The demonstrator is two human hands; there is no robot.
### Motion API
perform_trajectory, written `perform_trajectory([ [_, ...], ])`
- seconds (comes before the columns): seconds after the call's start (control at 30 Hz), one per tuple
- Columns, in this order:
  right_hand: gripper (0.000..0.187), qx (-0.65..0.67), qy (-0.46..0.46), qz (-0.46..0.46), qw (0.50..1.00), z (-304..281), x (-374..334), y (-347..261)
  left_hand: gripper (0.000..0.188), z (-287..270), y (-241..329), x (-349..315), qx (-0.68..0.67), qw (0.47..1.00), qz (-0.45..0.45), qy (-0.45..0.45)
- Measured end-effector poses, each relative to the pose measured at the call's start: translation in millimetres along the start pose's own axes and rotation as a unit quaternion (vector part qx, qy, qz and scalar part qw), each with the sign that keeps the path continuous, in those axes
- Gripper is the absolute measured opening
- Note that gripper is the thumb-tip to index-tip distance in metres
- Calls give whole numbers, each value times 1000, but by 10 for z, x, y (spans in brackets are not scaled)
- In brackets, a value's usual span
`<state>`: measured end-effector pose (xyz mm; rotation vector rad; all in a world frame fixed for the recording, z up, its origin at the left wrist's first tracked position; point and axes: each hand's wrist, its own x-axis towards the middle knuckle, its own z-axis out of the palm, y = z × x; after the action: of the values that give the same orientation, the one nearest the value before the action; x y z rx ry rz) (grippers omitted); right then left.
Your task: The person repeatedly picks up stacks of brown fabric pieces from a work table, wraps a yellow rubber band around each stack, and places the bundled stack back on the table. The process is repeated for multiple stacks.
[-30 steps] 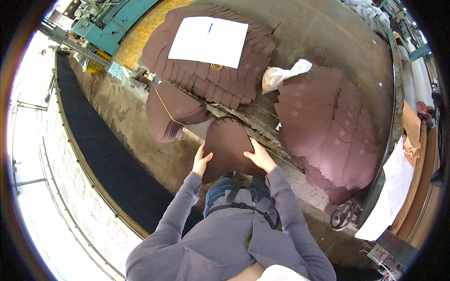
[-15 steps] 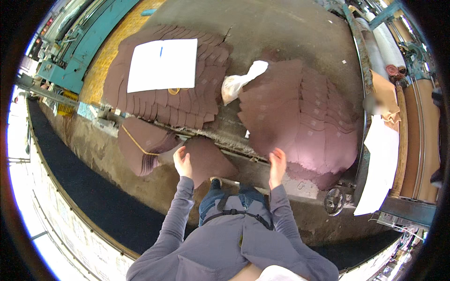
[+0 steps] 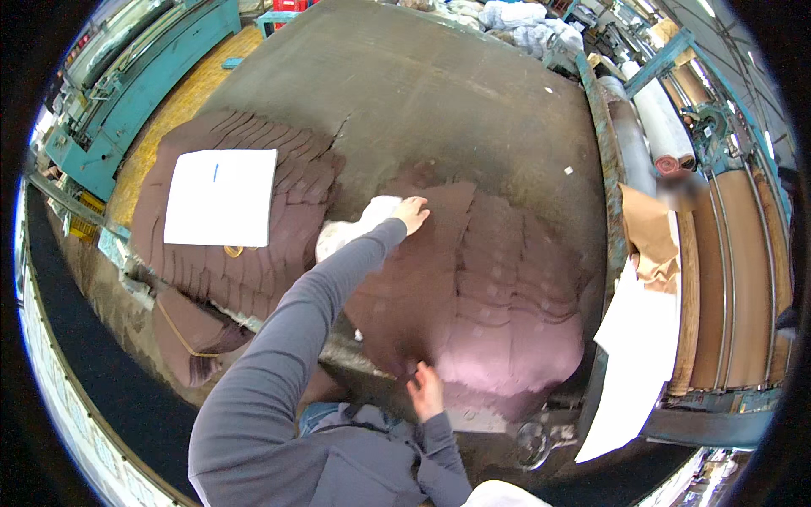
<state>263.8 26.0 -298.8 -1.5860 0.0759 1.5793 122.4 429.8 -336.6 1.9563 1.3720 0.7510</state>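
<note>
My left arm stretches far forward. My left hand [image 3: 411, 215] lies at the far left edge of the right-hand stack of brown cut sheets [image 3: 507, 279], beside a white plastic bag [image 3: 338, 240] partly covered by my forearm. Its fingers look stretched out over the top sheet; the fingertips are small and partly hidden. At the near edge of the same stack is my right hand [image 3: 426, 391], fingers slightly curled and apart, with nothing seen in them. The sheets overlap in rows, with a pinkish sheen at the near right.
On the left stack of brown sheets [image 3: 296, 198] lie an open white notebook [image 3: 220, 207], a blue pen [image 3: 215, 172] and a yellow ring [image 3: 233, 251]. A banded bundle [image 3: 182, 325] sits at the near left. Rolls [image 3: 663, 127] and machinery stand right; a handwheel [image 3: 532, 444] is near.
My left hand has reached forward and right to the stack's far edge. My right hand stays near its front edge. The view has shifted, showing more of the table's far end.
</note>
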Motion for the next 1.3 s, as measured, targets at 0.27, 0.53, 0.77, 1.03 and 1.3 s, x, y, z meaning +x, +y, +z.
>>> perform_trajectory([
  [0.27,23,68,38,40,996,-4,40,24,82,-148,14,1079,152,960,-72,-222],
  [0.53,23,30,19,-26,999,60,43,172,74,-1174,1168,252,9,921,102,-376],
  [0.77,19,107,18,-10,994,162,59,98,33,-882,1757,-1582,64,920,256,-290],
  [1.03,21,179,-29,-116,977,306,-135,24,22,-1124,2091,-2193,-24,984,153,-87],
  [1.3,68,125,-235,-321,909,389,-549,-179,28,-2054,2992,-2615,-357,910,100,184],
])
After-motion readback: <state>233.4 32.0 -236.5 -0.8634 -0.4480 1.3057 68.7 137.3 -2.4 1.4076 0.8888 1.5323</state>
